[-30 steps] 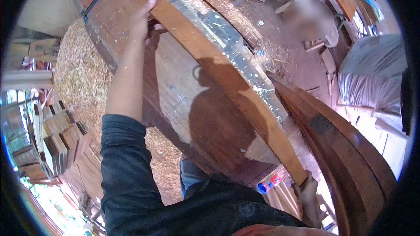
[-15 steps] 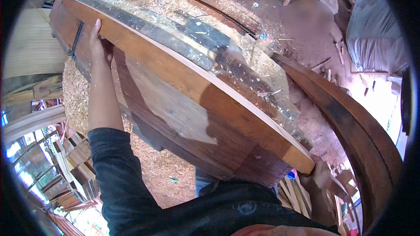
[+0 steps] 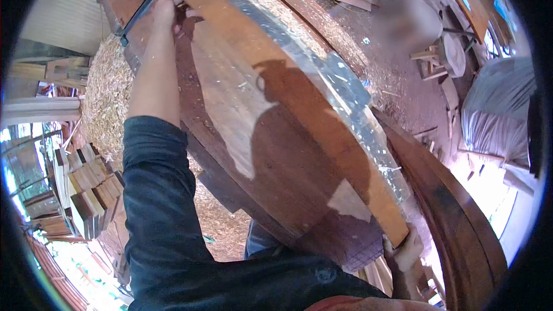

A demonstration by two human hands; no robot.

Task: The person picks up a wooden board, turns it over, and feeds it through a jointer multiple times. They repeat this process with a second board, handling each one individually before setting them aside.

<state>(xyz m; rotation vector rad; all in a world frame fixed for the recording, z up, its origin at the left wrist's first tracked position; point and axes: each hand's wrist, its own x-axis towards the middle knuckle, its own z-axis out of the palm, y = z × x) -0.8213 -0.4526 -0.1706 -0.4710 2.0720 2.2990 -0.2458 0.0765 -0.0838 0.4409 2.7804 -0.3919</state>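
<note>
A long wooden plank (image 3: 322, 121) with an orange-brown face lies slantwise on a wide dark board (image 3: 288, 167). Near its upper end, my left hand (image 3: 168, 8) grips it, thumb on the face and fingers partly hidden below the edge. My right hand (image 3: 405, 250) is wrapped round the plank's lower end, close to my body. Beyond the plank runs a dusty dark surface (image 3: 345, 83) sprinkled with shavings. A black bar (image 3: 141, 12) crosses the board left of my left hand. Shadows fall over both plank and board.
Wood shavings (image 3: 106, 92) are heaped at the left, above stacked wood blocks (image 3: 92, 190). A curved dark timber (image 3: 455, 213) stands at the right. Farther off are a covered bundle (image 3: 498, 109) and a round-topped stool (image 3: 452, 55). A blurred patch hides something near the stool.
The plank's face now shows broader, and its pale edge is mostly out of sight. The whole view has shifted. Both hands still hold the plank.
</note>
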